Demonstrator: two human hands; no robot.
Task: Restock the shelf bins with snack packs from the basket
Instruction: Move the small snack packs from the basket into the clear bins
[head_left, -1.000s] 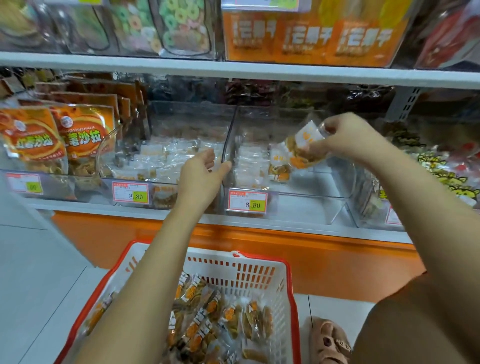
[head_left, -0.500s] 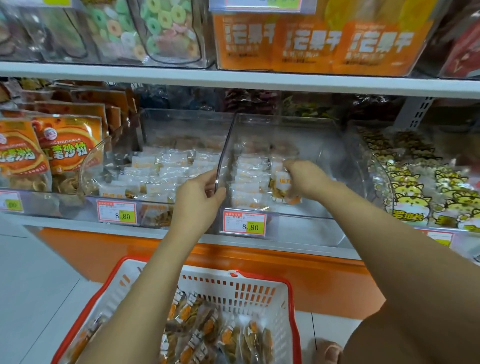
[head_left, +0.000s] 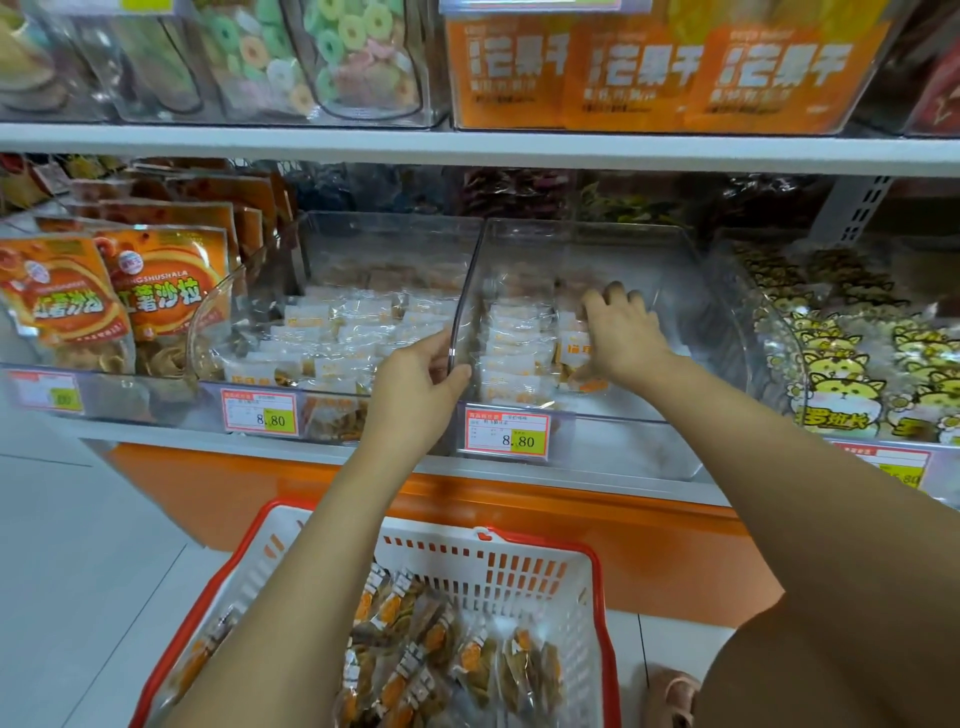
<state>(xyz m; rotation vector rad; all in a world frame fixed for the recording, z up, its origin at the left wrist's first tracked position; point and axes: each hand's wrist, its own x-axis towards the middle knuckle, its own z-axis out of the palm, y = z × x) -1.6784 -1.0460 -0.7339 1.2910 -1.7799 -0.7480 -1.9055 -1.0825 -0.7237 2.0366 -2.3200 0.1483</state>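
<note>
left hand (head_left: 415, 382) grips near-left wall edge of clear bin (head_left: 675, 260) | right hand (head_left: 621, 332) fingers spread, flat on snack packs (head_left: 511, 338) in that bin, grasping none | more packs in basket (head_left: 597, 571), near, below shelf (head_left: 597, 480)

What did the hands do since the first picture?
The right hand carried a small clear snack pack with orange print down into the right clear plastic bin and now rests on the packs there. The left hand kept gripping the bins' clear dividing wall; the red and white plastic basket stayed below.
</note>
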